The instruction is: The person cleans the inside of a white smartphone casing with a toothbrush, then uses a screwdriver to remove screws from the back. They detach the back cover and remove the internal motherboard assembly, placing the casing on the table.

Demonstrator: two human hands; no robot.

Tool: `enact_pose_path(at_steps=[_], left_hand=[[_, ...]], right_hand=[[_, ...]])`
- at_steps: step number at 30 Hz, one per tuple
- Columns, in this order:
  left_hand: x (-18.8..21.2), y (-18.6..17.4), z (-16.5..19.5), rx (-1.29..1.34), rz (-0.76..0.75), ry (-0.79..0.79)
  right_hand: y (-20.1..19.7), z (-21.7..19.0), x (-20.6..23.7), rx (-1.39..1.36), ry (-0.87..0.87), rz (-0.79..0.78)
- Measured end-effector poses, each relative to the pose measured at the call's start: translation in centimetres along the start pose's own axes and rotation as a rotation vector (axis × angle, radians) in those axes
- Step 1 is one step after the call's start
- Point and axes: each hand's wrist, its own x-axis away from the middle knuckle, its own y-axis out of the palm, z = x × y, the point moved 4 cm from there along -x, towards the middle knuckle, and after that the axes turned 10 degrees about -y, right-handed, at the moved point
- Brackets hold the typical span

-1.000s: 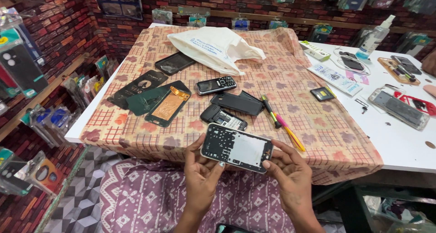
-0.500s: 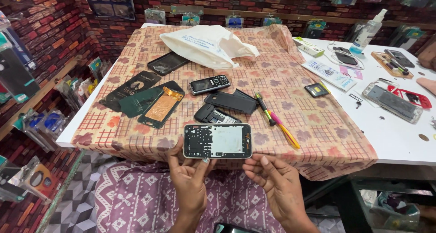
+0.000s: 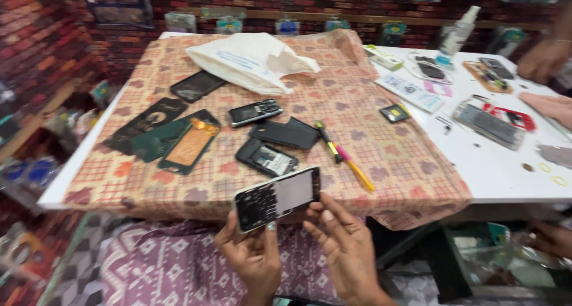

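Closest to the camera, the left hand (image 3: 253, 255) and the right hand (image 3: 342, 246) hold up an opened phone (image 3: 277, 199) between them. The left hand's fingers are closed on the phone's lower left end. The right hand's fingertips (image 3: 316, 207) pinch its right end. The phone is long from left to right, and its right end tips up a little higher than the left. Its open inside faces the camera, dark on the left and pale on the right. It floats just in front of the near edge of the table, above the person's lap in purple patterned cloth (image 3: 155, 270).

Past the phone, a checked cloth (image 3: 357, 115) covers the table. There is open room on the cloth right behind the phone. A bit farther sit a small black phone part (image 3: 266, 157), a black back cover (image 3: 286, 133) and a yellow and pink tool (image 3: 345, 157). To the left lie dark covers and an orange panel (image 3: 190, 144). A small keypad phone (image 3: 255, 112) lies in the middle.

Farther back is a white bag (image 3: 250, 58). On the right, the bare white table (image 3: 506, 169) holds more phone parts, and another person's hands (image 3: 545, 56) rest at its far edge.
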Motion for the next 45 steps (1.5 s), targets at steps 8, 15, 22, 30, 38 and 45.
enact_pose_path(at_steps=[8, 15, 22, 30, 38, 45], left_hand=[[1.9, -2.1, -3.5, -0.08, 0.055, 0.244], [2.9, -4.1, -6.0, -0.205, -0.022, 0.012], [2.9, -4.1, -7.2, -0.18, -0.06, 0.012], [-5.1, -10.8, -5.9, -0.169, -0.375, -0.019], [-8.5, -10.4, -6.4, -0.556, -0.951, 0.052], [-4.3, -7.9, -2.0, -0.666, -0.612, -0.017]], right_hand=[[0.0, 0.6, 0.6, -0.01, -0.156, 0.045], [-0.4, 0.3, 0.7, -0.087, -0.12, 0.061], [-1.3, -0.8, -0.1, -0.11, -0.135, 0.092], [-2.0, -2.2, -0.3, 0.007, -0.266, 0.025], [1.1, -4.9, 2.5, 0.735, -0.807, -0.27], [2.1, -5.8, 2.9, 0.799, -0.782, -0.398]])
